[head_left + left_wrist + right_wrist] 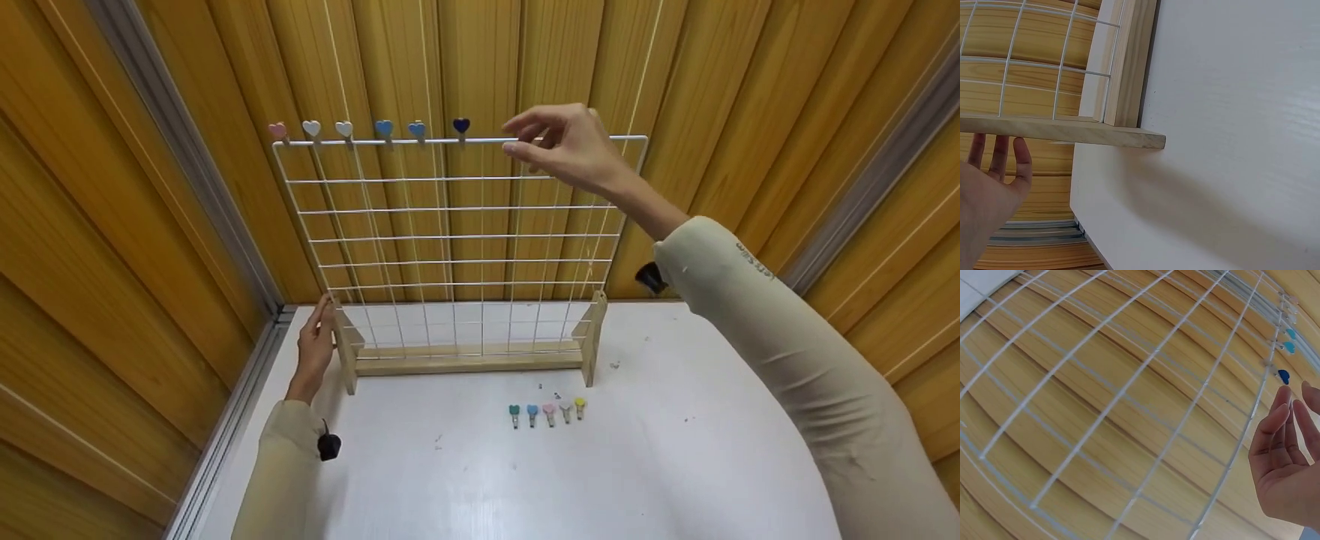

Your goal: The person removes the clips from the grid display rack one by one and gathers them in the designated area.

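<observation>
A white wire grid (465,236) stands upright in a wooden stand (469,365). Along its top bar sit several heart-topped clips, from a pink clip (278,130) at the left end to a dark blue clip (461,126). Just right of the dark blue clip, my right hand (581,148) hovers by the top bar, thumb and fingers parted with nothing between them. My left hand (315,346) rests its fingertips against the outer side of the stand's left upright (1067,129); the thumb is largely hidden in the left wrist view.
On the white table (480,480) before the stand lies a row of loose heart clips: a green clip (514,415), blue, pink and white ones, and a yellow clip (580,407). Wood-patterned panels (480,67) rise behind the grid and on both sides.
</observation>
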`<act>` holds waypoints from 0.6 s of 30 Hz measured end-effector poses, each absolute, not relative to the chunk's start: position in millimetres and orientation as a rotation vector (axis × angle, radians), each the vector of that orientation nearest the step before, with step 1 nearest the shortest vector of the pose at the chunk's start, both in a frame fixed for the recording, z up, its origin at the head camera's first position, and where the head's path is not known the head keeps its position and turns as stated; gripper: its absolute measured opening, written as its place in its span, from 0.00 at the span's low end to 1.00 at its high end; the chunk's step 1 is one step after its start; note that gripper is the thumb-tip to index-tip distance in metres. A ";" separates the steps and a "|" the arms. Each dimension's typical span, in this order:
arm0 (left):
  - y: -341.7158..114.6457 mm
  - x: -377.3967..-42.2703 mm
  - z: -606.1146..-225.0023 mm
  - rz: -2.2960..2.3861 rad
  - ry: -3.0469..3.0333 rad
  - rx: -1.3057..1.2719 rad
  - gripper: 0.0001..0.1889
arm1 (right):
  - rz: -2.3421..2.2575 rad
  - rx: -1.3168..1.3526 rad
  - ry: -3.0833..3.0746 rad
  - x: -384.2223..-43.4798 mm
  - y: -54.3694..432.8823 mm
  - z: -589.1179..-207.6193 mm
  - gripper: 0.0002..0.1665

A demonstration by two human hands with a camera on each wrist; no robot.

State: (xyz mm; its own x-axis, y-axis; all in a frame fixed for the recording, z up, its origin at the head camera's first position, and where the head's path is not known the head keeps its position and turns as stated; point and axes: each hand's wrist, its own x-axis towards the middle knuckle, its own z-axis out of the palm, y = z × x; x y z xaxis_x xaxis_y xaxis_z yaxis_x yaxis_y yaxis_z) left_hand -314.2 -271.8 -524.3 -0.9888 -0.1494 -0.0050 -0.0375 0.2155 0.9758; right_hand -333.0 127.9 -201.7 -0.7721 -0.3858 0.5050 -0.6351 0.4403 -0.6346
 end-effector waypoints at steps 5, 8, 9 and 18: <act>-271.7 -315.3 -522.3 -1.894 -2.388 0.215 0.33 | 1.329 0.861 -2.386 -338.0 107.6 -192.4 0.18; -271.9 -316.0 -522.0 -1.888 -2.381 0.216 0.33 | 1.398 0.835 -2.391 -343.8 96.5 -194.4 0.24; -271.9 -316.2 -522.1 -1.888 -2.377 0.213 0.32 | 1.421 0.826 -2.403 -345.9 93.6 -196.2 0.26; -270.9 -318.7 -524.6 -1.903 -2.353 0.212 0.31 | 1.812 0.907 -2.369 -361.3 75.5 -218.5 0.29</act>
